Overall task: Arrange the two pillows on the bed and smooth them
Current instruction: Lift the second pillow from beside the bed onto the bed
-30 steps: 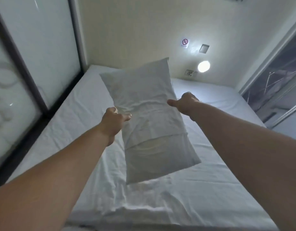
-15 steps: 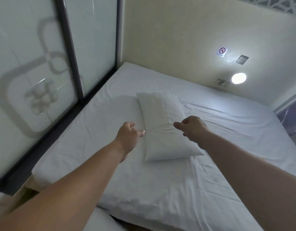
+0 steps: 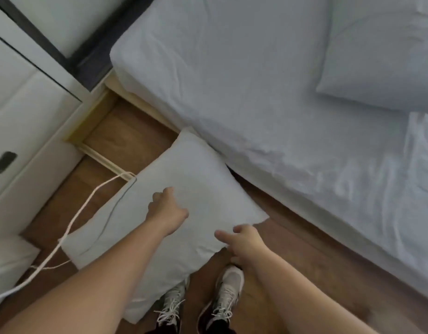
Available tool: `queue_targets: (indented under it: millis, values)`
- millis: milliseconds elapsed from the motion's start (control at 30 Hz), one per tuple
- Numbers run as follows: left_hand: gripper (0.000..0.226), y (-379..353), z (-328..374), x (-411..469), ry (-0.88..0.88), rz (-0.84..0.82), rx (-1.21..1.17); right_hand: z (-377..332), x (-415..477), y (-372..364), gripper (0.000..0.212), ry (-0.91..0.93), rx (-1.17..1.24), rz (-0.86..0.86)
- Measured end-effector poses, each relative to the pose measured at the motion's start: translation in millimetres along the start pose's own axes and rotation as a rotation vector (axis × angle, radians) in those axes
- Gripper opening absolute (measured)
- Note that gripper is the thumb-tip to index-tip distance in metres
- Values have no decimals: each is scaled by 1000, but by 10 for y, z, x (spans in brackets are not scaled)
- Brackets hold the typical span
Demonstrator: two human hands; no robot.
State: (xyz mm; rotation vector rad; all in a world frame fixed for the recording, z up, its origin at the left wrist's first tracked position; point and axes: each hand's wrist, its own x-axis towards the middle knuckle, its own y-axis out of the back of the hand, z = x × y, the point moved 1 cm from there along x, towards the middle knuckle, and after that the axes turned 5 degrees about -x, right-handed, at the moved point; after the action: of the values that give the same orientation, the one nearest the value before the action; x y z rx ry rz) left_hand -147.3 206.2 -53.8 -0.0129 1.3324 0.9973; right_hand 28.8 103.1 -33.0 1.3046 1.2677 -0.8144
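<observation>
One white pillow [image 3: 379, 54] lies flat on the bed [image 3: 232, 68] at the upper right. The second white pillow [image 3: 196, 179] is down on the wooden floor, its far end leaning against the bed's side. My left hand [image 3: 166, 210] hovers over the middle of this floor pillow, fingers loosely curled and holding nothing. My right hand [image 3: 244, 239] is at the pillow's near right edge, fingers apart and touching or just above the fabric. Both forearms reach in from the bottom of the view.
A white cable [image 3: 82, 210] runs over the floor and across the floor pillow's left part. A white cabinet [image 3: 20, 131] stands to the left, with a dark-framed panel [image 3: 39, 37] behind it. My two white shoes [image 3: 222, 300] stand on the wooden floor [image 3: 292, 256] beside the bed.
Both hands have let go of the first pillow, which now rests on the bed. The view has swung down to the floor, and my hands have come to the second pillow.
</observation>
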Motion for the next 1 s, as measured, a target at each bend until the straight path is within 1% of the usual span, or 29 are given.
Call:
queue_targets:
  millis: [100,133,167,200,267,300,333,367,433,467,500,533,600,700,800,867,1000]
  values:
    - [125,-94,-588,749,14,81,166,317,649,-802,69,-110,200,-109]
    - [136,-100,-771,1002,7,86,215,385,860,-1038,71,-129,280,-129]
    - [145,-108,-942,1239,-3,74,253,450,1068,-1249,80,-145,352,-121]
    - [153,-114,-1096,1448,-14,53,271,499,1272,-1434,95,-156,421,-94]
    - [161,-138,-1340,1748,-32,31,270,555,1636,-1724,123,-131,575,-6]
    - [159,-154,-1418,1845,-47,48,258,572,1788,-1828,129,-109,653,57]
    - [152,-163,-1465,1908,-73,79,230,588,1902,-1907,125,-94,714,115]
    - [141,-159,-1494,1942,-113,114,196,583,1963,-1960,112,-80,761,154]
    - [101,-112,-1491,1889,-204,165,145,567,1922,-1993,72,-68,804,193]
    - [83,-67,-1461,1799,-227,167,126,551,1815,-1959,57,-80,798,194]
    - [72,-5,-1419,1679,-237,154,97,524,1654,-1887,49,-97,784,194]
    - [65,79,-1355,1535,-243,134,56,492,1476,-1785,47,-97,769,198]
    - [59,307,-1112,1198,-260,113,-38,377,1057,-1496,43,-50,741,222]
    - [62,744,-468,678,-304,124,-142,-6,320,-864,43,31,727,267]
    - [64,1206,353,129,-331,92,-181,-465,-444,-29,45,92,719,365]
    - [60,1461,836,-258,-338,76,-178,-745,-964,572,48,115,710,411]
    - [40,1887,1851,-943,-424,62,-268,-1394,-1829,1735,50,217,628,464]
